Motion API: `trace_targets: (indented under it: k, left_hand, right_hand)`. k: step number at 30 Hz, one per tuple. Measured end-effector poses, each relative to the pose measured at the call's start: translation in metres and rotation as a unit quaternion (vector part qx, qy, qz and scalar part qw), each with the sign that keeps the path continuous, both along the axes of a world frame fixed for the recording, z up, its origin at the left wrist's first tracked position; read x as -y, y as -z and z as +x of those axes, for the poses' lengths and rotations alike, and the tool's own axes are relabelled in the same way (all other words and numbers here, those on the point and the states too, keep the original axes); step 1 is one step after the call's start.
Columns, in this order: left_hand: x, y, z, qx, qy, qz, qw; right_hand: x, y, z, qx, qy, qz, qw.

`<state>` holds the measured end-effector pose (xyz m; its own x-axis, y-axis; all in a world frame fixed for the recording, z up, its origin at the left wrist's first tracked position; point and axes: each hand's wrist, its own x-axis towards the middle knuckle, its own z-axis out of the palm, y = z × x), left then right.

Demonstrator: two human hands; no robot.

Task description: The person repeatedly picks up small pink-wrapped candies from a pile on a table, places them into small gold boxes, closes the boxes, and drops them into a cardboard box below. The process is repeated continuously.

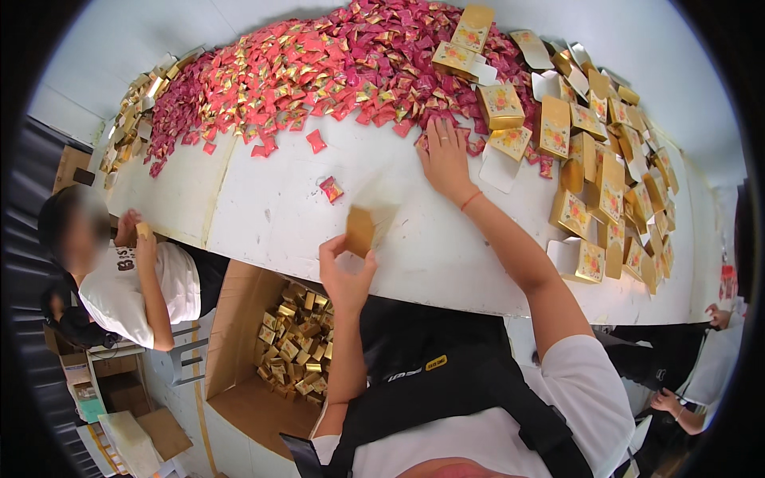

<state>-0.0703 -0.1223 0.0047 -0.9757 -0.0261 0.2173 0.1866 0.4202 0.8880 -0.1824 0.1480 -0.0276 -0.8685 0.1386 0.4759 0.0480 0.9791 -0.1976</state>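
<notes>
My left hand [344, 275] grips a small gold carton [361, 229] by its sides, above the near part of the table. The carton's upper end is slightly smeared by motion. My right hand [446, 158] reaches to the front edge of the magenta wrapped candies [390, 88], its fingers stretched out over several of them. Whether any candy lies under the fingertips is hidden. Red wrapped candies [271, 76] spread left of the magenta ones. Two loose red candies lie apart from the heap, one candy [331, 189] close to the carton and another candy [316, 141] farther back.
Empty gold floral cartons [610, 187] are heaped on the right of the white table [271, 207]. A large cardboard box [239, 319] below the table's edge holds many gold cartons. One person [143, 279] works at the left; another person's hand [665, 401] shows at the right.
</notes>
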Motion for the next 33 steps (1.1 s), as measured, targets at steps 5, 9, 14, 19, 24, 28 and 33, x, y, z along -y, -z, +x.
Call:
trace_targets:
  k: [5,9,14,19,24,28,33]
  left_hand:
    - [0.037,0.019,0.002,-0.001,-0.026,-0.022,0.999]
    - [0.024,0.003,-0.003,0.002,0.03,0.014,0.999]
    - [0.007,0.01,-0.019,-0.012,0.068,0.139,0.988]
    - [0.005,0.005,-0.02,-0.011,0.048,0.111,0.993]
    - [0.008,0.012,-0.019,0.003,0.048,0.157,0.986]
    - [0.012,0.017,-0.02,-0.016,0.042,0.115,0.992]
    - [0.01,0.015,-0.02,-0.018,0.045,0.123,0.991]
  right_hand:
    - [0.012,-0.011,0.024,-0.054,-0.038,-0.028,0.997]
    - [0.007,-0.007,0.028,-0.063,-0.078,-0.038,0.994]
    - [0.022,-0.028,0.019,-0.117,-0.09,-0.04,0.988]
    - [0.024,-0.013,0.009,-0.056,-0.136,-0.064,0.987]
    - [0.028,-0.01,0.014,-0.05,-0.156,-0.074,0.984]
    - [0.03,-0.023,0.018,-0.064,-0.174,-0.073,0.98]
    - [0.029,-0.013,0.016,-0.013,-0.194,-0.157,0.968]
